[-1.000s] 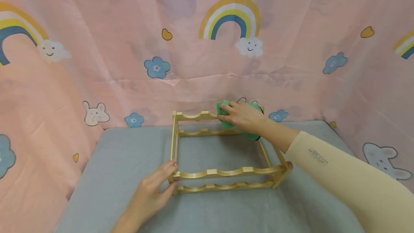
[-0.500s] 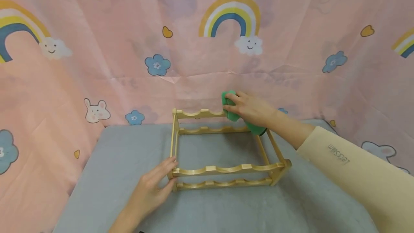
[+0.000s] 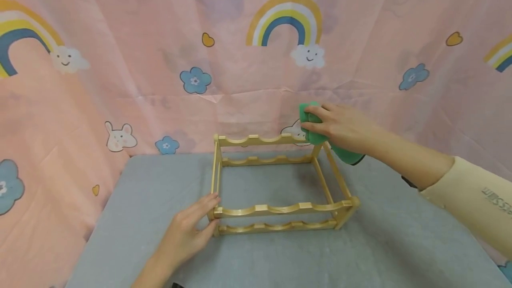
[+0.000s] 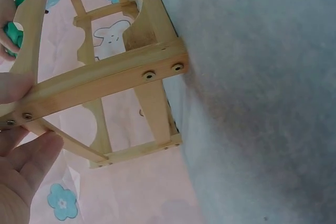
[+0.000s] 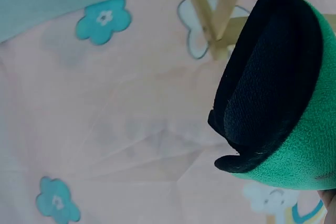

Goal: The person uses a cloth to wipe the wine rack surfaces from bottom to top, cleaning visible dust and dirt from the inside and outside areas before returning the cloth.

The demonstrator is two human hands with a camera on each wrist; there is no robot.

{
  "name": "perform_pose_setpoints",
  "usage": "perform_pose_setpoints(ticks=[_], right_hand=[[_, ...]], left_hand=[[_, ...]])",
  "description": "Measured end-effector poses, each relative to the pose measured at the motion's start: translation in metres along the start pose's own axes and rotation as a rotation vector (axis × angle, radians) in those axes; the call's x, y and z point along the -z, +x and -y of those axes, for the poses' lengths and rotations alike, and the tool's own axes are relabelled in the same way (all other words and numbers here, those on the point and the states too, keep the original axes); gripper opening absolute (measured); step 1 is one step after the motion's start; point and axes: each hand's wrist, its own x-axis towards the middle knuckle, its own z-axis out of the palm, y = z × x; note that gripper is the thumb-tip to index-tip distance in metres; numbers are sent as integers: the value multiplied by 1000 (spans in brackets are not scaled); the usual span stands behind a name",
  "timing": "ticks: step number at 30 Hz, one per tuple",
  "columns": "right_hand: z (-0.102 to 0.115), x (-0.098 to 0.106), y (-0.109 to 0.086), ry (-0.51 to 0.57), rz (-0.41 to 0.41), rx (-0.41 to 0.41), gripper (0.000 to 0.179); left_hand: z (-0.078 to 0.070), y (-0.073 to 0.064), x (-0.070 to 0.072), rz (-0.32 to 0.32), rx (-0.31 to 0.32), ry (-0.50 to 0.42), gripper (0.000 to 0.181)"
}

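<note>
The left hand (image 3: 185, 231) pinched the near left corner of the wooden rack (image 3: 262, 209), which stood on the grey surface (image 3: 272, 261). Near the rack's far right corner, the right hand (image 3: 342, 126) gripped the green, black-edged fabric piece (image 3: 317, 138); behind hung a pink curtain (image 3: 256, 77).

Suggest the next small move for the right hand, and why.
Probably lower the green terry cloth onto the wooden rack's far right corner: the right hand holds it by that corner, contact unclear, while the left hand grips the near left corner, which should steady the rack.
</note>
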Motion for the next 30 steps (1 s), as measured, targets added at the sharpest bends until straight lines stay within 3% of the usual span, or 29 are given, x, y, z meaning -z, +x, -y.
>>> perform_pose_setpoints(ticks=[7,14,23,30], right_hand=[[-7,11,-38,28,-37,-77,61],[-13,7,-87,34,-107,-142,78],[-1,-14,-138,97,-189,-214,83],[21,-38,-169,124,-140,-310,82]], left_hand=[[-6,8,1,5,17,144,59],[-21,31,-13,27,-16,254,57],[-48,67,-43,87,-39,228,61],[-74,87,-82,189,-52,155,59]])
